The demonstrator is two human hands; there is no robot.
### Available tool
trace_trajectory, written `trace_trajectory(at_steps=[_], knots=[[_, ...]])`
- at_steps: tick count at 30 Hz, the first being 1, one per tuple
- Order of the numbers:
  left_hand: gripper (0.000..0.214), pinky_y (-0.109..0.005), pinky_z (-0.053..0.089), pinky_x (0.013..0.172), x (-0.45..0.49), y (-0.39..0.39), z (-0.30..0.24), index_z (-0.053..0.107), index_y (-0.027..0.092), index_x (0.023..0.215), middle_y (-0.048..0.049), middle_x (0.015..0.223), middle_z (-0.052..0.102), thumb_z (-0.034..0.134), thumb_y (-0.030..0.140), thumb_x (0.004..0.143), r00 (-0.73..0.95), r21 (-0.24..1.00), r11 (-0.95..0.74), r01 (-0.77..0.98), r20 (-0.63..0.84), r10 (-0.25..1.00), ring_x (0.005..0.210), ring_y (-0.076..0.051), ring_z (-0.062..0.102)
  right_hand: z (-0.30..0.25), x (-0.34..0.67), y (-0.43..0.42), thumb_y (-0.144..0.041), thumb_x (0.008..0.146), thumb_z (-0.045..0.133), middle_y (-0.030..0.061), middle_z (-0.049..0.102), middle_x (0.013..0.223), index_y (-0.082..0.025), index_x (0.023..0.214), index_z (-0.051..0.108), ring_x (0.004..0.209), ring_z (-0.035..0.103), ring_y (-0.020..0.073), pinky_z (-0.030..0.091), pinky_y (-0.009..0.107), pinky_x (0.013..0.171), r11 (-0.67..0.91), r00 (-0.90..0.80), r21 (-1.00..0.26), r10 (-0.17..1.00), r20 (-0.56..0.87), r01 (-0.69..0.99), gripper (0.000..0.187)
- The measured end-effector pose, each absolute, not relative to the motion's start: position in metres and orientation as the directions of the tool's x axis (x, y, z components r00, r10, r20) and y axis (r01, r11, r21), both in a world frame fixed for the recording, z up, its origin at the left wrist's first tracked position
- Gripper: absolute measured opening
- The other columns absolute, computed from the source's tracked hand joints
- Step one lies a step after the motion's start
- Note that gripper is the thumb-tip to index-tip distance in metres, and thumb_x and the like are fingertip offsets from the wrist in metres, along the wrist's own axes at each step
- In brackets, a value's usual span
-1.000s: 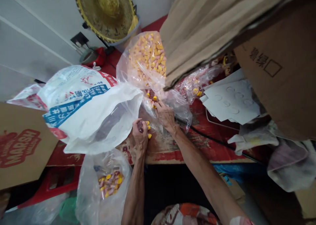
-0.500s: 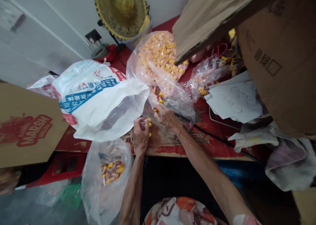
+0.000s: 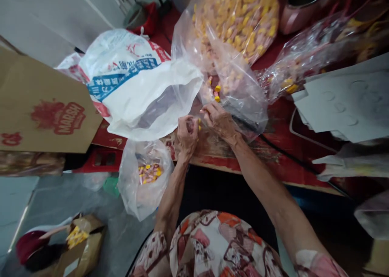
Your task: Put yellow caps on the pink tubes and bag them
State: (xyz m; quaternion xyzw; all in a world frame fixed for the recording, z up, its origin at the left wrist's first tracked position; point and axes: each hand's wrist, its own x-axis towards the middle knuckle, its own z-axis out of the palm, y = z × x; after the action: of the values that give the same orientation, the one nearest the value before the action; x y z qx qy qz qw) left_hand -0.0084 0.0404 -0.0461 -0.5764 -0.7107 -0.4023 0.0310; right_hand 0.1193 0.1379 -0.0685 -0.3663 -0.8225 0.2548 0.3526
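Moved: the view has tipped down since before, so the table sits higher up and more gray floor [image 3: 60,200] shows.
Left hand [image 3: 187,135]: curled shut around a small piece [image 3: 199,125], with only its yellow end poking out.
Right hand [image 3: 219,121]: fingers [image 3: 205,111] pinched together, just beside the left hand. I cannot tell if they hold anything.
Loose pieces [image 3: 216,93]: short, round pink sticks with yellow caps. Two by the hands stand nearly upright; the rest point every way.
Big clear bag [image 3: 243,94]: thin, crinkly plastic, packed full, at the table's back, just past the hands.
Low clear bag [image 3: 136,192]: saggy, with a few pieces in it, below the table's front edge.
White sack [image 3: 136,102]: slick, blue-printed, left of the hands.
Table [image 3: 219,157]: worn red paint on wood, front edge just below the hands.
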Motion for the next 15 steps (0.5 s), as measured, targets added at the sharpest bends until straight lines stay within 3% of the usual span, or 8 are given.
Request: trace_trajectory(at_steps=[4, 9, 15], knots=[[0.015, -0.037, 0.053, 0.099, 0.002, 0.037, -0.053, 0.057, 0.022, 0.113, -0.0084, 0.108, 0.066, 0.054, 0.035, 0.106, -0.274, 0.444, -0.024, 0.896, 0.595, 0.756, 0.108, -0.020, 0.065, -0.076, 0.118, 0.140, -0.022, 0.106, 0.039, 0.0110, 0.064, 0.111, -0.017, 0.113, 0.066, 0.093, 0.060, 0.0236, 0.048, 0.034, 0.083, 0.608, -0.510, -0.659, 0.775, 0.372, 0.442, 0.028], [0.008, -0.033, 0.054, 0.092, -0.002, 0.039, -0.057, 0.058, 0.023, 0.110, -0.0067, 0.105, 0.065, 0.054, 0.028, 0.105, -0.113, 0.379, -0.083, 0.922, 0.465, 0.878, 0.102, -0.019, 0.066, -0.086, 0.117, 0.146, -0.024, 0.106, 0.039, 0.0121, 0.063, 0.115, -0.018, 0.117, 0.065, 0.097, 0.060, 0.0250, 0.052, 0.038, 0.089, 0.610, -0.515, -0.688, 0.766, 0.385, 0.393, 0.028], [0.022, -0.032, 0.055, 0.091, 0.001, 0.028, -0.054, 0.059, 0.022, 0.114, -0.0067, 0.106, 0.066, 0.056, 0.041, 0.105, -0.268, 0.522, -0.028, 0.853, 0.481, 0.835, 0.098, -0.017, 0.067, -0.089, 0.119, 0.147, -0.027, 0.109, 0.035, 0.0124, 0.060, 0.121, -0.022, 0.127, 0.062, 0.112, 0.059, 0.0264, 0.052, 0.043, 0.102, 0.569, -0.436, -0.755, 0.800, 0.413, 0.328, 0.033]])
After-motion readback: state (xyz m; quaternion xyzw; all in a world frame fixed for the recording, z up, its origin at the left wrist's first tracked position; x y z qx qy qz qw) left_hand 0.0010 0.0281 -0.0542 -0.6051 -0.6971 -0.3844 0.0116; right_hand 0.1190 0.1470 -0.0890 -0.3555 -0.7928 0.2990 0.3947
